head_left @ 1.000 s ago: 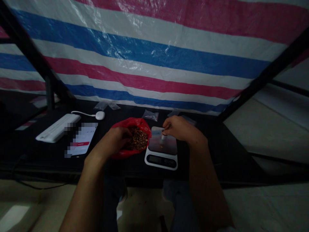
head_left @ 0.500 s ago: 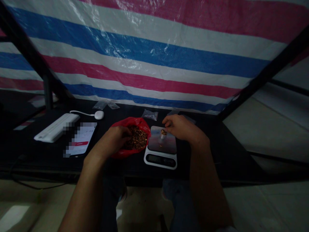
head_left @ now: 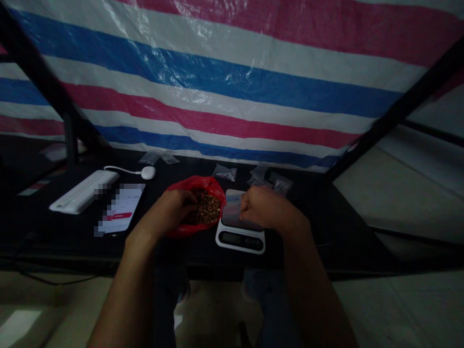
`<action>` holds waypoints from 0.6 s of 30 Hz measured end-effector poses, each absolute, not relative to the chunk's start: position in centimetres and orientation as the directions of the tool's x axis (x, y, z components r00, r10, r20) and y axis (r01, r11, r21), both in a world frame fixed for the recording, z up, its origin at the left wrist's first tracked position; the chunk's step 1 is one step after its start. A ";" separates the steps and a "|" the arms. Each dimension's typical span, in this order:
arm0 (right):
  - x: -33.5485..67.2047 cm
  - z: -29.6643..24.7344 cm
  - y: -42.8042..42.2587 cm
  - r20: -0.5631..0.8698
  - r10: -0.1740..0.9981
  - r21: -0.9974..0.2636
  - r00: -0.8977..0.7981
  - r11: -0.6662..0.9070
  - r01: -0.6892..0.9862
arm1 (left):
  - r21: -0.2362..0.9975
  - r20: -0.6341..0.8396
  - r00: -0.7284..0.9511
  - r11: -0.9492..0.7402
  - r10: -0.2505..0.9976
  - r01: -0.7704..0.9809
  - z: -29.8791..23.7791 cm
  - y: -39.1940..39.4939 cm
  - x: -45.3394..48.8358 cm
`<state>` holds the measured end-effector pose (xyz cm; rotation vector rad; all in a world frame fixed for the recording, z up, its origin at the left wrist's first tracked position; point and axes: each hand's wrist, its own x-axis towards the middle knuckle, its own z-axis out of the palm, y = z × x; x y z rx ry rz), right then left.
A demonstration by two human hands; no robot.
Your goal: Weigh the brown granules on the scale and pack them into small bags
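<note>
A red plastic bag (head_left: 197, 181) stands on the black table with its mouth wide, showing many small brown pieces (head_left: 208, 208) like seeds or beans. Curled over its left rim is my left hand (head_left: 172, 208), its fingertips among the brown pieces; what they pinch is hidden. Just right of the bag lies a white digital scale (head_left: 241, 240) with a shiny metal plate (head_left: 232, 200). My right hand (head_left: 266, 208) is over that plate, fingers bent and drawn together. It covers the spot on the plate beneath it, and whatever its fingers hold cannot be made out.
Small clear plastic bags (head_left: 224, 172) lie along the back of the table (head_left: 311, 251), several behind the scale. To the left are a phone (head_left: 125, 208), a white power bank (head_left: 85, 191) and a round white charger (head_left: 148, 172) on a cable. A striped plastic sheet (head_left: 217, 96) hangs behind.
My right hand has moved down and slightly left over the scale plate, hiding the small container of brown pieces seen there before. My left hand stays at the red bag.
</note>
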<state>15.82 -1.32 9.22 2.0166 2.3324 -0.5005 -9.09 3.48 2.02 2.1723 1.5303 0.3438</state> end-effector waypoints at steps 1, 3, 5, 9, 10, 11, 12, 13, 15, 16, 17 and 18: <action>15.3 8.9 -1.6 -0.230 0.961 -0.183 -0.155 0.114 0.976 | 0.498 -0.057 0.354 -0.281 0.933 0.820 2.1 3.5 -9.1; 14.4 8.3 -1.9 -0.228 0.963 -0.109 -0.145 0.122 0.986 | 0.495 -0.055 0.366 -0.293 0.929 0.818 2.2 3.4 -9.1; 14.0 7.8 -2.2 -0.207 0.965 -0.073 -0.161 0.149 0.986 | 0.498 -0.056 0.376 -0.300 0.925 0.813 2.5 3.2 -9.0; 13.9 7.7 -2.4 -0.196 0.962 -0.048 -0.189 0.183 0.982 | 0.494 -0.075 0.362 -0.281 0.929 0.823 2.9 3.0 -8.8; 14.0 7.7 -2.5 -0.205 0.961 -0.048 -0.183 0.177 0.983 | 0.492 -0.074 0.358 -0.278 0.931 0.825 2.9 3.0 -8.8; 14.0 7.8 -2.5 -0.215 0.961 -0.049 -0.175 0.168 0.985 | 0.492 -0.069 0.356 -0.279 0.932 0.825 2.9 3.1 -8.7; 14.0 7.8 -2.5 -0.221 0.960 -0.050 -0.170 0.163 0.985 | 0.493 -0.061 0.356 -0.282 0.933 0.823 2.8 3.1 -8.7; 14.0 7.8 -2.5 -0.221 0.960 -0.051 -0.171 0.163 0.985 | 0.495 -0.055 0.360 -0.288 0.931 0.820 2.8 3.1 -8.7; 14.3 7.8 -2.5 -0.204 0.961 -0.054 -0.186 0.179 0.982 | 0.498 -0.039 0.371 -0.304 0.928 0.812 2.6 3.2 -8.7; 14.5 7.7 -2.5 -0.195 0.962 -0.055 -0.189 0.181 0.982 | 0.496 -0.032 0.377 -0.313 0.926 0.810 2.6 3.2 -8.7; 14.7 7.7 -2.4 -0.189 0.965 -0.056 -0.183 0.176 0.983 | 0.492 -0.027 0.381 -0.319 0.924 0.810 2.5 3.2 -8.7; 15.0 7.6 -2.4 -0.182 0.967 -0.060 -0.175 0.167 0.984 | 0.489 -0.022 0.383 -0.324 0.924 0.810 2.6 3.2 -8.7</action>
